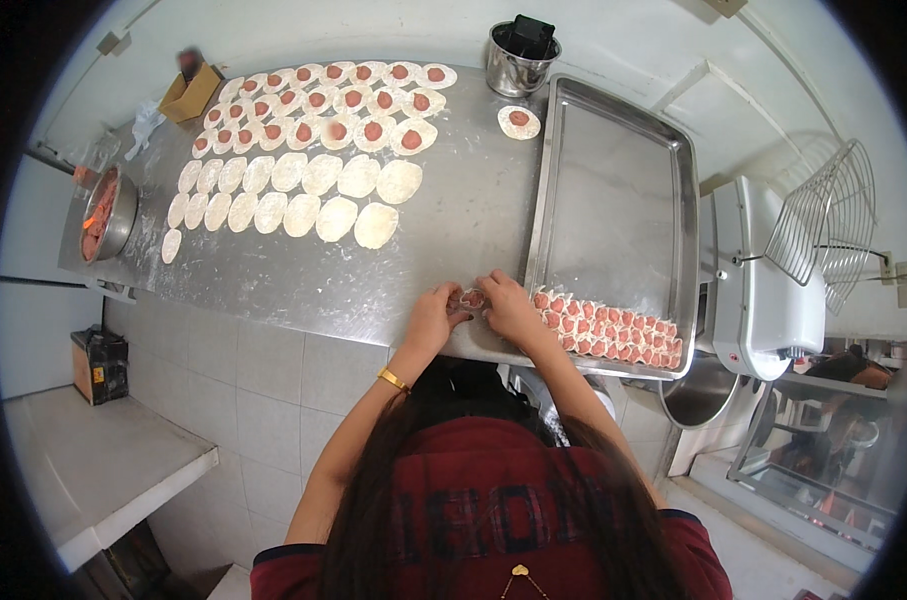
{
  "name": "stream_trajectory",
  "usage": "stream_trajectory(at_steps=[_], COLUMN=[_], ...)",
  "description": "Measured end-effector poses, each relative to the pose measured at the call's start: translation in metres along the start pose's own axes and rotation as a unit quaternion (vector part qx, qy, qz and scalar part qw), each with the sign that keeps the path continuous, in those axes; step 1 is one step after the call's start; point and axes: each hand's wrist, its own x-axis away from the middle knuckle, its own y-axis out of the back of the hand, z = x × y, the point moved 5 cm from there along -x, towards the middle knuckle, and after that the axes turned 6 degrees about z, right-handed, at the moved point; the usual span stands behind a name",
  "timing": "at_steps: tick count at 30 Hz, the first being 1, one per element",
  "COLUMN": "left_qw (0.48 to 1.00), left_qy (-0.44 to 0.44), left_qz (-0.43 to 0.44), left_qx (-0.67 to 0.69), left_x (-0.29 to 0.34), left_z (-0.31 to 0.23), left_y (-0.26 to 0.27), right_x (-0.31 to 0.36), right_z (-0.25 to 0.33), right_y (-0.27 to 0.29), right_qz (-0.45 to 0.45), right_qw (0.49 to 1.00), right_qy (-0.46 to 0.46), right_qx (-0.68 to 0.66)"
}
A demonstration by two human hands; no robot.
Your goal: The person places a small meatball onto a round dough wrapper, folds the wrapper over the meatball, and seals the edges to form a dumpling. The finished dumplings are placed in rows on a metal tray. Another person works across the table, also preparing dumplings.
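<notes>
Between my two hands, over the near edge of the steel table, is a small open-topped dumpling with pink meat filling showing. My left hand curls its fingers round one side of it; my right hand pinches the other. Just right of my right hand, several rows of similar dumplings stand packed in the near end of a large metal tray. Farther left lie rows of flat round wrappers, the far ones topped with meat, the nearer ones bare.
A steel bowl of meat filling with an orange utensil stands at the far left. One wrapper with filling lies apart near a metal pot. A white mixer with a wire guard stands beyond the tray. A cardboard box sits at the back left.
</notes>
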Motion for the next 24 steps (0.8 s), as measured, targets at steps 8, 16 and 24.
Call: stream_trajectory(at_steps=[8, 16, 24], left_qw=[0.997, 0.998, 0.999], left_qy=[0.040, 0.008, 0.025], left_qz=[0.071, 0.038, 0.046], left_qx=[-0.009, -0.041, -0.005], left_x=[-0.001, -0.002, -0.006], left_z=[-0.003, 0.000, -0.001], left_y=[-0.002, -0.005, -0.007], right_x=[-0.001, 0.000, 0.001], right_z=[-0.001, 0.000, -0.004], right_y=[-0.005, -0.009, -0.007], right_qz=[-0.020, -0.013, -0.032], right_qw=[0.998, 0.998, 0.996], right_qy=[-0.007, -0.042, -0.050], right_qx=[-0.051, -0.050, -0.068])
